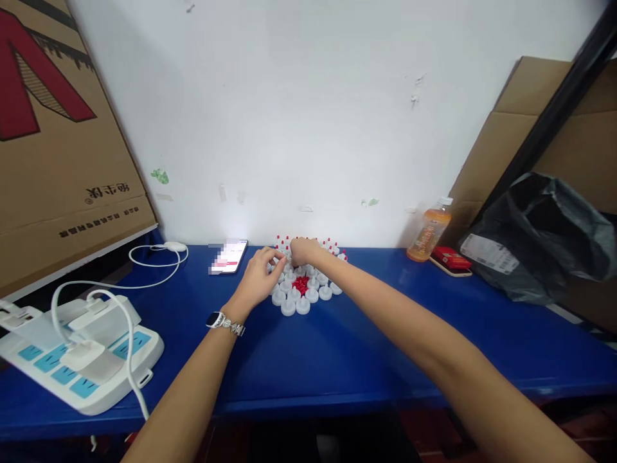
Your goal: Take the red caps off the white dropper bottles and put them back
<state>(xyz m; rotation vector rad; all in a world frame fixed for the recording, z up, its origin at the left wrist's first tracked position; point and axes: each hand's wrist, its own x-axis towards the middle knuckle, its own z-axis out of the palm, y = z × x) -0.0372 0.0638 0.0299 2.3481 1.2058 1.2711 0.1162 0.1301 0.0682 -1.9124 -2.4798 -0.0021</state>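
Observation:
A cluster of small white round caps (303,297) lies on the blue table (337,347) near the wall, with a small heap of red bits (301,283) in its middle and several red-tipped white pieces (332,247) standing behind. My left hand (260,276), watch on the wrist, rests at the cluster's left edge with its fingers curled in a pinch. My right hand (303,251) is closed over the back of the cluster, fingers bent down onto the pieces. What either hand grips is too small to make out.
A lit phone (230,256) lies left of the cluster. A white power strip (81,360) with plugs and cables sits at the front left under a leaning cardboard box (58,154). An orange drink bottle (429,231), a red pack (450,258) and a black bag (540,238) stand right.

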